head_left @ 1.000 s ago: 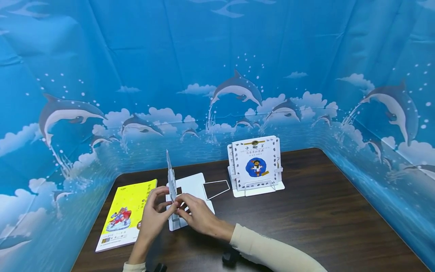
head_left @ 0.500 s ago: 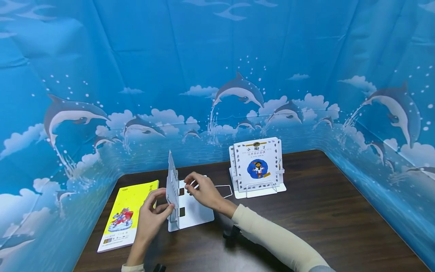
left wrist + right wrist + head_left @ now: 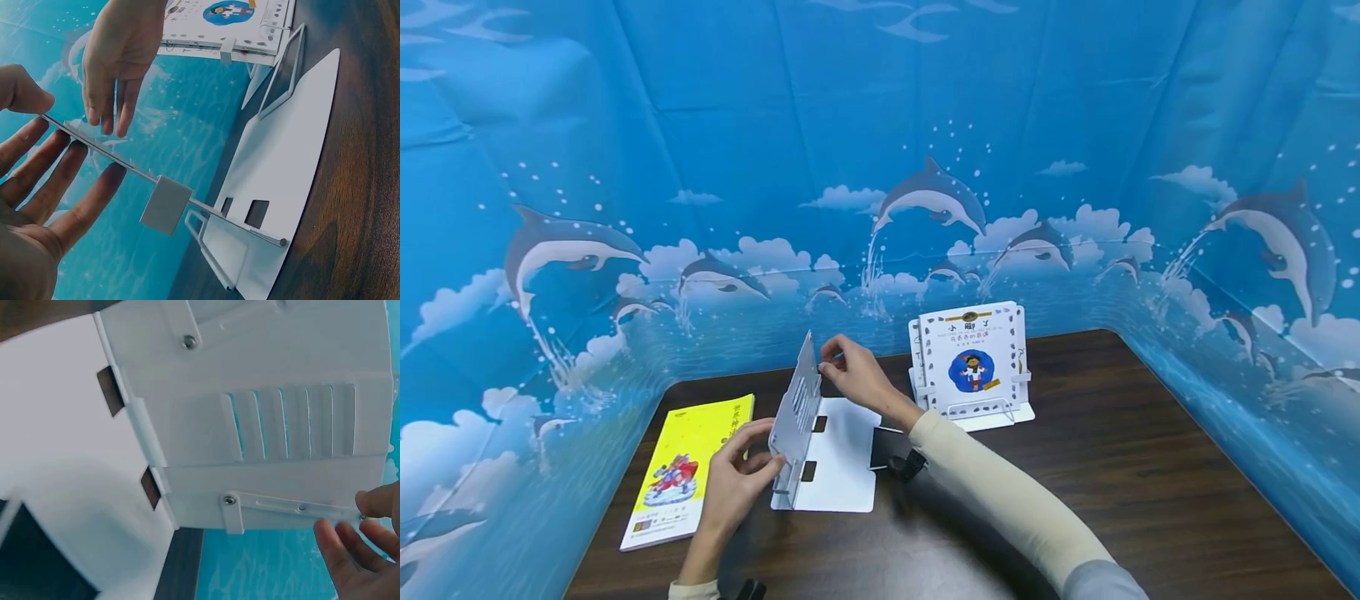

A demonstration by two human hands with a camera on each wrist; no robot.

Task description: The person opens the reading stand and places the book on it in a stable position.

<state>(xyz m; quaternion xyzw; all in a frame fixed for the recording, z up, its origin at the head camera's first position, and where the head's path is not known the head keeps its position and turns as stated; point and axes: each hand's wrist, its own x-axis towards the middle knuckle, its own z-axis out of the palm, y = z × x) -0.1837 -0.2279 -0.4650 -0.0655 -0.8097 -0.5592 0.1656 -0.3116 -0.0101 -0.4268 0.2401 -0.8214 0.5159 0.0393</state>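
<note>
A white metal book stand stands half unfolded, its slotted back panel point(image 3: 797, 408) raised over the flat base plate point(image 3: 844, 475). My left hand point(image 3: 741, 471) grips the panel's near side edge, thumb on one face and fingers on the other. At the far edge is my right hand point(image 3: 861, 375), loosely bent. In the right wrist view its thumb and fingertips are by the end of a riveted strip point(image 3: 294, 505) on the panel. A wire prop point(image 3: 284, 72) reaches out from the base plate in the left wrist view.
A yellow book point(image 3: 700, 450) lies flat at the left, close to my left hand. Toward the back right, a picture book point(image 3: 947, 333) leans on a second white stand point(image 3: 1024, 413). A dolphin-print curtain point(image 3: 760, 208) encloses the dark wooden table point(image 3: 1112, 450).
My right hand has moved from beside my left hand, away across the base plate, to the panel's far edge. The panel has swung to face me more, still held by my left hand.
</note>
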